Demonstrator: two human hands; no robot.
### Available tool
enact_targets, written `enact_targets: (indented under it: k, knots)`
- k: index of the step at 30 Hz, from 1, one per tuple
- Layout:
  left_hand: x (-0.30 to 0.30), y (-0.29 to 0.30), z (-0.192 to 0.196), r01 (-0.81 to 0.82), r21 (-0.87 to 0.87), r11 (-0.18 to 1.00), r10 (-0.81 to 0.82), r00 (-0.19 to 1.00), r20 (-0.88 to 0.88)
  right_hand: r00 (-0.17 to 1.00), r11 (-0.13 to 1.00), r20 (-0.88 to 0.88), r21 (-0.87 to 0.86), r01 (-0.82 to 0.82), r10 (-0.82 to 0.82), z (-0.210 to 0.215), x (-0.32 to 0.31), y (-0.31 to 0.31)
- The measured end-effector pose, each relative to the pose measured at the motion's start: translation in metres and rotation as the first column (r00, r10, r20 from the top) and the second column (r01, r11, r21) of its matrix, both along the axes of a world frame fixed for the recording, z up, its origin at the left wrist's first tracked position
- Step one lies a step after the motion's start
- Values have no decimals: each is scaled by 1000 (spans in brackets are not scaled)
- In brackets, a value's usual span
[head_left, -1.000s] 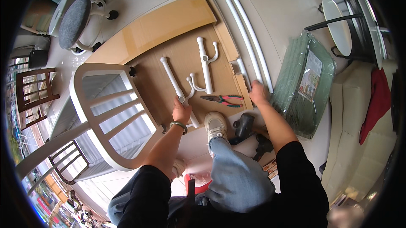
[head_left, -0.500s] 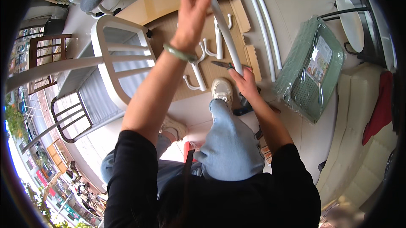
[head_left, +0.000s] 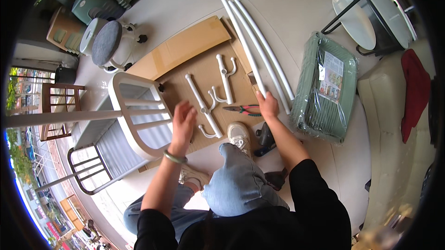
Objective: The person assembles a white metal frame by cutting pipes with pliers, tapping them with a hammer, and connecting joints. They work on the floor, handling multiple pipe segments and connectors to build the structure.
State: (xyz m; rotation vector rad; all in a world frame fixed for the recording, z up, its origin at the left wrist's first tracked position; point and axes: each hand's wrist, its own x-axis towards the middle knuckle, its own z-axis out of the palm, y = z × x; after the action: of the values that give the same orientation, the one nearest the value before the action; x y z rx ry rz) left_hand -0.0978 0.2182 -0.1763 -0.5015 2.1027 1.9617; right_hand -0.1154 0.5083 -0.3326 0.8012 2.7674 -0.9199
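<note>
My right hand (head_left: 268, 105) grips the near end of a white pole (head_left: 242, 41), which slants away toward the upper middle. Alongside it on the floor, two more white poles (head_left: 256, 30) lie nearly parallel. My left hand (head_left: 183, 122), empty with its fingers loosely apart, hovers by the cardboard's left side. Nearest to it is a white hooked post (head_left: 202, 106) on the flattened cardboard (head_left: 174, 76). A second hooked post (head_left: 224, 77) rests farther right. Red-handled pliers (head_left: 244, 109) lie between the hooked posts and my right hand.
A white-framed cart with grey fabric (head_left: 127, 113) stands at left, a grey round stool (head_left: 106, 43) behind it. On the right are a plastic-wrapped green rack (head_left: 327, 87) and a cream sofa (head_left: 387, 106). A black tool (head_left: 265, 139) lies beside my shoe (head_left: 239, 136).
My left hand has let go of the pole and drawn back toward me, down and left. The pole has lowered beside the other two, its near end still in my right hand.
</note>
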Motion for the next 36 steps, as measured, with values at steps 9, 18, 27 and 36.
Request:
enact_targets:
  k: [9, 18, 27, 36]
  knots:
    - [71, 10, -70, -1, 3, 1000, 0, 945, 327, 990, 996, 144, 86, -1, -11, -72, -14, 48]
    - [43, 8, -66, -21, -18, 1000, 25, 959, 281, 996, 918, 45, 388, -89, 77, -92, -41, 77]
    - [-48, 30, -15, 64, 43, 997, -66, 997, 46, 953, 962, -303, -259, -86, 4, -6, -11, 16]
    - [-138, 23, 91, 18, 335, 942, 146, 878, -457, 782, 607, -493, -504, -615, 382, 43, 16, -101]
